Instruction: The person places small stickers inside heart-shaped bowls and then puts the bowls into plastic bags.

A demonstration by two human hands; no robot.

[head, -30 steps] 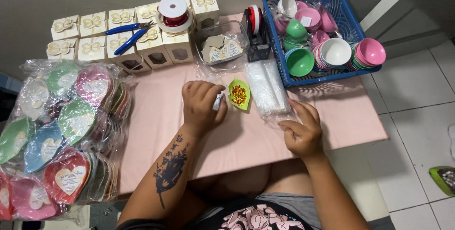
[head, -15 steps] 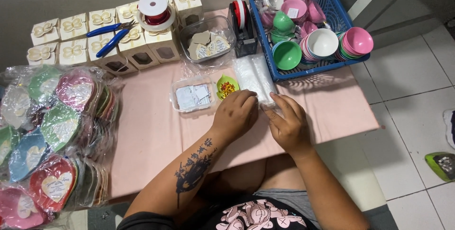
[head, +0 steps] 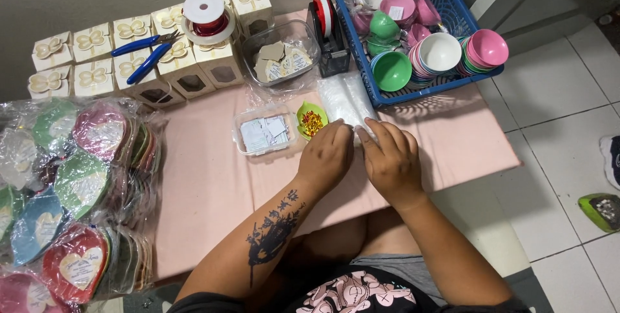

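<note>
Both hands met at near end of clear plastic bag stack [head: 345, 101], just beside small green heart dish [head: 311, 121]: left hand [head: 330, 158] curled, right hand [head: 391, 158] fingertips pinching one bag. Best peeled singly, stack pinned flat on pink table [head: 200, 184].

Bare pink table [head: 200, 184] open left of the small clear tray [head: 262, 133], as far as the wrapped heart-shaped items [head: 77, 184] heaped along the edge. Behind the tray, blocked by the clear tub of paper pieces [head: 279, 60] and cream gift boxes [head: 161, 55]. Right of the tray, crowded: green leaf dish [head: 310, 120] just beside, clear bags [head: 345, 99], both hands [head: 361, 158], then blue basket [head: 445, 87].
</note>
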